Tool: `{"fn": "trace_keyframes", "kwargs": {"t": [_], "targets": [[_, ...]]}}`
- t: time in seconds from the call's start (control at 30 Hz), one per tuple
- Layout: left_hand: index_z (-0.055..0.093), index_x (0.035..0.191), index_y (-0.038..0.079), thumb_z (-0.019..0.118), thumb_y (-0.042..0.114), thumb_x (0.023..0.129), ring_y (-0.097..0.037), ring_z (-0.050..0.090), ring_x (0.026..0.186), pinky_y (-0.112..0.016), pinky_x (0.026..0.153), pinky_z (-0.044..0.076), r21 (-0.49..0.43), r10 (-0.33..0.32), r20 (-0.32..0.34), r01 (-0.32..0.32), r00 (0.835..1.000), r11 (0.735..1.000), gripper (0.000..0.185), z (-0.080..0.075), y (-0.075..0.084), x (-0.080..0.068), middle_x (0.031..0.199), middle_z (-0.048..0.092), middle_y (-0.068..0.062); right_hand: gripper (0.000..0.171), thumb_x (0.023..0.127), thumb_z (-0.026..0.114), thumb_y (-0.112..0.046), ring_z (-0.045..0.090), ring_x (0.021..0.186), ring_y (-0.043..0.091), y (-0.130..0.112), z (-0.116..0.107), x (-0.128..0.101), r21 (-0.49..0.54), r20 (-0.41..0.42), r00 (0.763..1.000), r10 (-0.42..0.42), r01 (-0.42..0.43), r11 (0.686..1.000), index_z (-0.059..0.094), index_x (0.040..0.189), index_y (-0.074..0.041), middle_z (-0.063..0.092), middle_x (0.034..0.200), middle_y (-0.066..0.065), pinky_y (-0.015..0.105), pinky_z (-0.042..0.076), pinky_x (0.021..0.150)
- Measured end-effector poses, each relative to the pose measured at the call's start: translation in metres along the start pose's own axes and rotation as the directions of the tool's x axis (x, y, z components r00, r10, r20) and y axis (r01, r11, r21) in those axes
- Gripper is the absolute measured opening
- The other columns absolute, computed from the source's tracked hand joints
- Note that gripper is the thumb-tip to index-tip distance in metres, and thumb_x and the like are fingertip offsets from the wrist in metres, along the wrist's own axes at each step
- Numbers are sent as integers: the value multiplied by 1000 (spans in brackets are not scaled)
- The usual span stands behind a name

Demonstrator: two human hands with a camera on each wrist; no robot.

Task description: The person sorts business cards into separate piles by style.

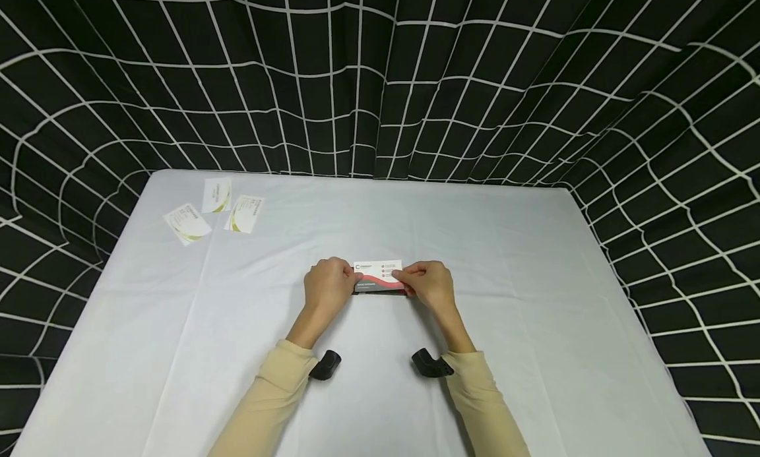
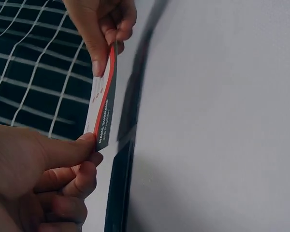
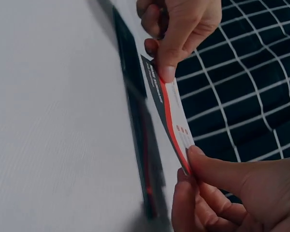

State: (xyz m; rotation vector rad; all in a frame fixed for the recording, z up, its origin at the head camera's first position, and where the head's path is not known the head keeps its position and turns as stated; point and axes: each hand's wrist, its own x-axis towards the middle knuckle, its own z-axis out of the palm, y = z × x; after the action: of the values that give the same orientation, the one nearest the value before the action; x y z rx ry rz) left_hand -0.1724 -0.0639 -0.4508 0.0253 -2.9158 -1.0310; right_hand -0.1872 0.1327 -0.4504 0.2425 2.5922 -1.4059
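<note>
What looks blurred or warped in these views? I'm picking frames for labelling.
Head view: backdrop grid bows, a wide-angle warp; card sharp. Left wrist view: left hand soft, the dark strip beneath the card smeared. Right wrist view: right hand and strip blurred; card print readable.

Three cards [image 1: 215, 212] on white table [image 1: 534, 299]

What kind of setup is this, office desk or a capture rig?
Most likely a staged recording booth, not an office. A black curtain with a white grid wraps round a table under a plain white cloth. Both hands, left hand and right hand, pinch one business card; three more cards lie apart.
</note>
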Motion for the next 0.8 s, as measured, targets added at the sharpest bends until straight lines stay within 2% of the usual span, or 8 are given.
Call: {"fn": "trace_keyframes", "kwargs": {"t": [0.1,0.3,0.5,0.63,0.8], "targets": [[71,64,9,79,23,82,-13,52,48,-31,49,40,39,25,10,-25,1000,999,25,7,7,4,59,65,-1,27,82,79,-34,57,56,14,8,-8,0,-105,-27,1000,15,-18,994,77,79,-6,68,62,4,25,39,53],[71,63,10,80,24,82,-13,51,48,-31,48,40,81,40,8,-40,999,996,25,16,15,4,60,66,-2,36,82,76,-44,53,66,14,17,-14,0,-226,-33,998,59,-65,972,80,83,-9,71,70,0,24,37,56],[66,56,11,81,24,80,-16,55,48,-33,47,41,124,52,3,-52,999,991,31,20,17,2,57,64,-2,34,81,76,-44,48,62,13,20,-13,-1,-261,-21,995,95,-97,961,78,74,-11,66,63,-3,24,32,51],[68,57,11,81,25,80,-23,64,56,-39,52,46,170,52,-4,-50,999,984,29,24,22,3,62,67,-6,33,80,78,-43,50,62,14,20,-14,-1,-275,-47,996,74,-84,958,78,74,-11,67,66,-3,25,34,52],[70,61,8,82,26,78,-30,68,60,-41,52,47,246,58,-20,-51,998,968,27,30,27,4,64,69,-12,31,78,80,-40,49,58,14,18,-13,-1,-297,-69,997,38,-57,953,77,73,-10,69,67,0,25,33,48]]}}
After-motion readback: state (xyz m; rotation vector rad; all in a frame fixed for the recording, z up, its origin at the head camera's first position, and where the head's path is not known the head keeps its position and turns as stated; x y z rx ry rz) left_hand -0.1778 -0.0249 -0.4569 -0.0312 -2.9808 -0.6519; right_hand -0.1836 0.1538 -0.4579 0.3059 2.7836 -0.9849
